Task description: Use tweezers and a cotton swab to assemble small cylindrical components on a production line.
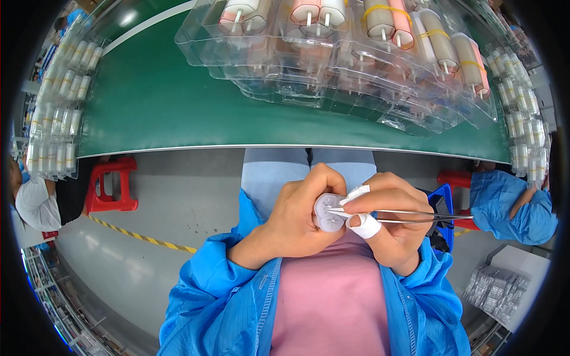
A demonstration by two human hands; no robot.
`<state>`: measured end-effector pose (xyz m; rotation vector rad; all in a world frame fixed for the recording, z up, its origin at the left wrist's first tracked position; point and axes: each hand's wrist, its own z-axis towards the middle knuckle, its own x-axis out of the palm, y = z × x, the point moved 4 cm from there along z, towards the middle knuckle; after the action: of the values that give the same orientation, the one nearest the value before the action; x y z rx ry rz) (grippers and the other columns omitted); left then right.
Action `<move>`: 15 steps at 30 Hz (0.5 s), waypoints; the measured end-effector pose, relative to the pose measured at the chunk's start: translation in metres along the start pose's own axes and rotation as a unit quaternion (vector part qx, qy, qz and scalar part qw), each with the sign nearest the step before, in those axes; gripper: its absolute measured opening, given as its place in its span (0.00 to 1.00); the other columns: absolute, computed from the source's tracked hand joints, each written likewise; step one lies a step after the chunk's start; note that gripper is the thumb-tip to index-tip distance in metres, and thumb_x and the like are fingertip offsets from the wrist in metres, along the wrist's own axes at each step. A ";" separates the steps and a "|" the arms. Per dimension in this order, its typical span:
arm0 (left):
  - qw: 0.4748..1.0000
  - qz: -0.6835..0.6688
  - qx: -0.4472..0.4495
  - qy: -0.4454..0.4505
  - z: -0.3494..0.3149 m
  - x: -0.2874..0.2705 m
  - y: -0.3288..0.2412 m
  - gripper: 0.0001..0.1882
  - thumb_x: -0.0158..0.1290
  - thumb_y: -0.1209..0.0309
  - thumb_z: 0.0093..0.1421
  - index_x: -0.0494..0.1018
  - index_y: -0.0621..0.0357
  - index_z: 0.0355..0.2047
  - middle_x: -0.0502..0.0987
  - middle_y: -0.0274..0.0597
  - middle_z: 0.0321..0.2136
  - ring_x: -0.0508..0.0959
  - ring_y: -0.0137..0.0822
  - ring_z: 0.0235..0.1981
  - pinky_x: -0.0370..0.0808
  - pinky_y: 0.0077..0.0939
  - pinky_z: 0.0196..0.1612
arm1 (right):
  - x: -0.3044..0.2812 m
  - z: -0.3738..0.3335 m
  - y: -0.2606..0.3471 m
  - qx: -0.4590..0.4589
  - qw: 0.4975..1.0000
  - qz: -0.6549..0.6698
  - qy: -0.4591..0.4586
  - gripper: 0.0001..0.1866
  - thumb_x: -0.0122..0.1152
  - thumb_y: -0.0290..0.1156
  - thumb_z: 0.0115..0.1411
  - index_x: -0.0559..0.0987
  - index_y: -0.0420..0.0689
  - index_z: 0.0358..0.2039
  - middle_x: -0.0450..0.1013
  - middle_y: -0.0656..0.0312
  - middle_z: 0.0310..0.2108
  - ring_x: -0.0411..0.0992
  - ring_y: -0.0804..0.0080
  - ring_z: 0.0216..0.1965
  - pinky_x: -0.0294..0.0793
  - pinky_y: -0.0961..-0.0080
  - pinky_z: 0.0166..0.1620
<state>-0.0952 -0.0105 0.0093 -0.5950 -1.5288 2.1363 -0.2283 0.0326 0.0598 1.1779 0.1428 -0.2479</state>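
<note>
My left hand (295, 215) is closed around a small round translucent white plastic part (324, 223), its hollow face with raised bits inside turned up and to the right. In my right hand (392, 204) is a pair of metal tweezers (451, 217), pinched between thumb and fingers, with the back end pointing right. White tape wraps the thumb and a fingertip of this hand. The pale tweezer tips reach into the face of the plastic part; whether they grip anything there is too small to tell. Both hands are over my lap, in front of the table edge.
On the green table (160, 107), stacked clear plastic trays (261, 74) hold pink and beige cylinders (380, 24), some banded in yellow. More filled trays line both sides. A blue bin (446, 199) stands right of my hand. Co-workers sit left and right, with a red stool (113, 185) at left.
</note>
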 end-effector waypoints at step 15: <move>1.000 0.014 -0.002 0.015 0.001 0.000 -0.004 0.18 0.62 0.76 0.46 0.65 0.59 0.34 0.73 0.42 0.24 0.77 0.41 0.22 0.70 0.28 0.23 | -0.001 -0.001 0.001 -0.022 1.000 -0.013 -0.007 0.09 0.70 0.23 0.44 0.84 0.40 0.30 0.77 0.56 0.27 0.76 0.71 0.24 0.74 0.81 0.27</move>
<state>-0.0952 -0.0097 0.0135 -0.6508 -1.5189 2.1361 -0.2294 0.0340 0.0609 1.1316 0.1503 -0.2747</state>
